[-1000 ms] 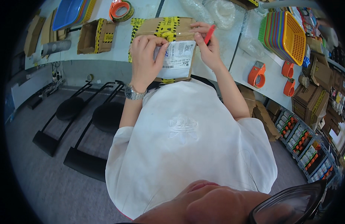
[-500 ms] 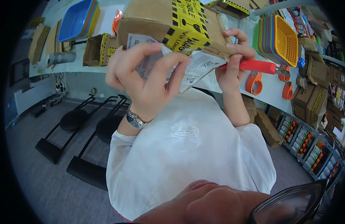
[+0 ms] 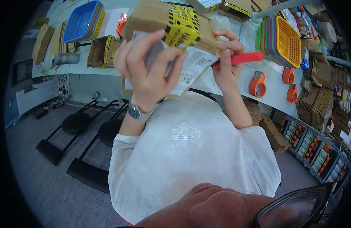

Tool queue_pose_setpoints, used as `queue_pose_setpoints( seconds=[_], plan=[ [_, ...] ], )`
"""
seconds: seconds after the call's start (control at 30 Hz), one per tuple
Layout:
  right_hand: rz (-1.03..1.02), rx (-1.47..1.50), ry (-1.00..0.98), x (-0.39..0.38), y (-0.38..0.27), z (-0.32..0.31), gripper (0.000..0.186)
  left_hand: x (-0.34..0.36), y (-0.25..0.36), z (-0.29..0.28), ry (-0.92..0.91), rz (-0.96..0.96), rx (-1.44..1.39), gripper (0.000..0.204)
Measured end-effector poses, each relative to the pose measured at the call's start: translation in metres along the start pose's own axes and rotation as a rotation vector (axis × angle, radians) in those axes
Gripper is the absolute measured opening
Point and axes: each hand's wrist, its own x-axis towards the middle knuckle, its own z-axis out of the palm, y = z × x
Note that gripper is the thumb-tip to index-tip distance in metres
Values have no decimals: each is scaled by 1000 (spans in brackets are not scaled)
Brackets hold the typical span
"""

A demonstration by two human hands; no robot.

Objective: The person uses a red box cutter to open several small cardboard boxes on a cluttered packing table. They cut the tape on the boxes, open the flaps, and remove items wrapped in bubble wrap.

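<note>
"Brown cardboard pieces [image 3: 42, 43] lean at the far left of the table [image 3: 82, 57]. What comes after them?"

"A grey roll [image 3: 65, 58] lying on its side, two black chairs [image 3: 76, 122] below on the floor, then nested plastic baskets [image 3: 81, 22], blue one foremost. Just right of those, an open cardboard box [image 3: 95, 52] with yellow-and-black tape, and an orange tape dispenser [image 3: 120, 28] near it."

"And the left hand [image 3: 145, 80]?"

"Wristwatch [image 3: 136, 111] on, fingers bent, raised in front of the taped carton [image 3: 154, 13]. It's blurred; from where I stand I can't tell whether it pinches anything."

"Where is that carton exactly?"

"Tilted, between the two hands at the near side of the table, before the person's chest. Yellow-and-black warning tape [image 3: 183, 23] crosses it, and a white printed label [image 3: 198, 64] shows on the side facing the person."

"The right hand [image 3: 227, 62]?"

"Closed around a red-handled tool [image 3: 246, 58], its fingers against the carton's right end. The handle sticks out to the right; I can't make out the working end."

"Beyond that?"

"Another orange dispenser [image 3: 253, 84], a stack of colourful baskets [image 3: 276, 41] with yellow foremost, and crates of bottles [image 3: 316, 152] down below."
</note>
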Motion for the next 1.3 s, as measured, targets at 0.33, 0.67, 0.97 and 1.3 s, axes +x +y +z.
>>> queue_pose_setpoints(
  seconds=[0.33,0.67,0.97,1.3],
  plan=[
    [920,-90,216,-104,116,-36,17,-130,-51,148,-512,-197,-377,12],
    [618,-627,-308,-93,97,-96,20,-166,-56,165,-558,-203,-457,14],
    [450,-965,-406,-62,87,-88,17,-167,-54,164,-535,-242,-514,12],
    [254,-1202,-654,-44,74,-81,15,-166,-57,167,-512,-254,-513,13]
  ],
)
